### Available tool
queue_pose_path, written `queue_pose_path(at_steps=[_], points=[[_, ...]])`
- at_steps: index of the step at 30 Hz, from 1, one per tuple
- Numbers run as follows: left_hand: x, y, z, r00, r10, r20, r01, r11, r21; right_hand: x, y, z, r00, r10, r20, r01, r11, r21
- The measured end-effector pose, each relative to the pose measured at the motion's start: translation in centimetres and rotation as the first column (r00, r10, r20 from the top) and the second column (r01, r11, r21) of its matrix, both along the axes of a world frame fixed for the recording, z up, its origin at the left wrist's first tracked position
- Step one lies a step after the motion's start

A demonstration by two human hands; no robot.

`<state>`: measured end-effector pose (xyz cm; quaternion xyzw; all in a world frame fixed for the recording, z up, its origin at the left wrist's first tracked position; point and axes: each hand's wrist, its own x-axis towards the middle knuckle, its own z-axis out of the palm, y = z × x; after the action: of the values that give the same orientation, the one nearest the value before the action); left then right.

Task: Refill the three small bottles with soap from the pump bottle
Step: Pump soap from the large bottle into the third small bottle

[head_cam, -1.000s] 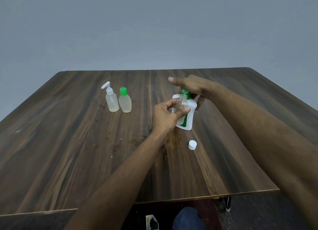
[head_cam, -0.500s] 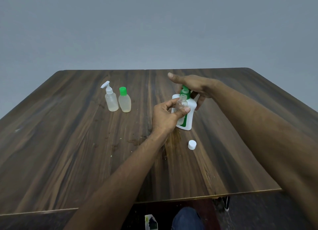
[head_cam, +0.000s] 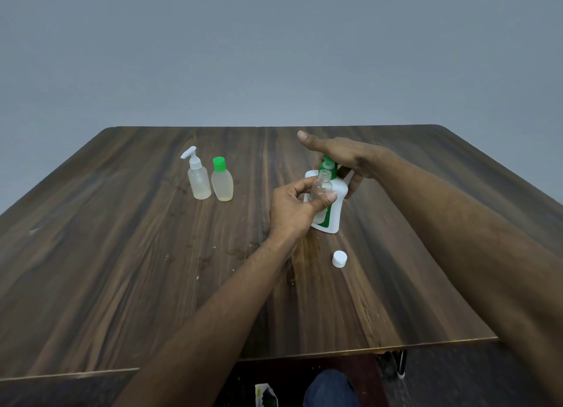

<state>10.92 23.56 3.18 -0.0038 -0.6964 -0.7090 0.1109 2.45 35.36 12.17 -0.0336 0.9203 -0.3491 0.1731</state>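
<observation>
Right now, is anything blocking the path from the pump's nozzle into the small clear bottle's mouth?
Nothing visible does. The left hand holds the small clear bottle uncapped, its open mouth up by the green pump head, which sits under the right hand. Its white cap lies apart on the table.

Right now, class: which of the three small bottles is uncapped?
The clear bottle in the left hand; its neck is bare. The other two wear a white pump and green cap.

dark wood-grain table [head_cam: 122,284], plain grey wall [head_cam: 274,56] behind
</observation>
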Motion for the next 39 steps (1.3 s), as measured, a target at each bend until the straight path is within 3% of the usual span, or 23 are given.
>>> queue_pose_path(at_steps=[11,17,28,39], points=[[0.0,-0.1,0.0,1.0,-0.001,-0.004,0.001,1.0,-0.006,-0.4,-0.2,-0.7,0.998,-0.018,-0.058,0.021,0.999,0.05],[0.1,0.1,0.1,1.0,0.007,-0.004,-0.007,1.0,-0.015,0.1,0.0,0.2,1.0,0.008,0.004,-0.008,1.0,-0.005],[-0.1,0.1,0.0,1.0,0.004,-0.003,-0.004,1.0,-0.004,-0.4,-0.2,-0.8,0.998,-0.023,-0.06,0.026,0.999,0.043],[-0.2,0.0,-0.2,1.0,0.0,0.01,0.0,1.0,0.007,-0.4,0.0,-0.1,1.0,0.028,-0.007,-0.028,0.999,0.029]])
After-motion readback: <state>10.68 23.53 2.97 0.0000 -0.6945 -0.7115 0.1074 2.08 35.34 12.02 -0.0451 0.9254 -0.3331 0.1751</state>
